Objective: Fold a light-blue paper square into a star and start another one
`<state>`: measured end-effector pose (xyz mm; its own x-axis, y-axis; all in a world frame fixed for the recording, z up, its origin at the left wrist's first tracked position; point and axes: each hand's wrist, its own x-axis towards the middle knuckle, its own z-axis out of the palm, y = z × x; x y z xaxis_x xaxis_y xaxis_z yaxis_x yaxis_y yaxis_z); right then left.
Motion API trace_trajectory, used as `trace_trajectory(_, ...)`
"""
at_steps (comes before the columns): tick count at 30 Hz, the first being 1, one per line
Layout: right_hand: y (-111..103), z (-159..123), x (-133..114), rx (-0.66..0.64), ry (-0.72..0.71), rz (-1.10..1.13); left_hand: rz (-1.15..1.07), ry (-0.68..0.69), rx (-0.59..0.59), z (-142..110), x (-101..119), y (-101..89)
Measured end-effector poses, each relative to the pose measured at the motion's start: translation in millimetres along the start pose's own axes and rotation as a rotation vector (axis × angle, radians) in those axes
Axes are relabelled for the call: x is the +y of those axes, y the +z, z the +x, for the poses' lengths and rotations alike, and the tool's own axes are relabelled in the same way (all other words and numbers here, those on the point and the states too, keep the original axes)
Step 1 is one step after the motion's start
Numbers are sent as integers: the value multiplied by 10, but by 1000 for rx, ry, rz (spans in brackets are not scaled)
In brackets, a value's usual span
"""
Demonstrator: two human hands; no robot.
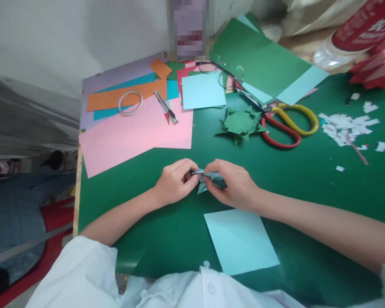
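Observation:
A small light-blue piece of folded paper [202, 187] is held just above the green table [141, 252], partly hidden by my fingers. My left hand [175, 182] pinches its left tip between thumb and index finger. My right hand [232, 182] grips the other side, fingers closed over it. Nearer my body lies a flat light-blue paper square [242, 241]. Beyond my right hand sits a green folded paper star [242, 123], beside scissors [285, 126] with one red and one yellow handle.
Pink sheets [131, 132], an orange strip [99, 100], a tape roll [118, 105] and a utility knife [167, 107] lie at the back left. Green card [259, 60] and glasses [224, 72] are farther back. White paper scraps [343, 128] and a red-labelled bottle [359, 32] are at right.

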<state>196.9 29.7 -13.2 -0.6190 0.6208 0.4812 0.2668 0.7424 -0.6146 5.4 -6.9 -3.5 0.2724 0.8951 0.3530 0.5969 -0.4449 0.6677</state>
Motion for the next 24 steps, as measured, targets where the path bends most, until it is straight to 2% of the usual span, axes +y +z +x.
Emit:
trace_trajectory(4, 2, -5, -7, 10, -20, -18, 25, 44, 0, -3, 6, 10)
trace_trajectory(12, -28, 14, -27, 5, 62, -17, 33, 105, 7, -22, 9, 15)
trace_trajectory(24, -41, 10, -54, -2, 179, 5, -39, 24, 14, -17, 26, -2)
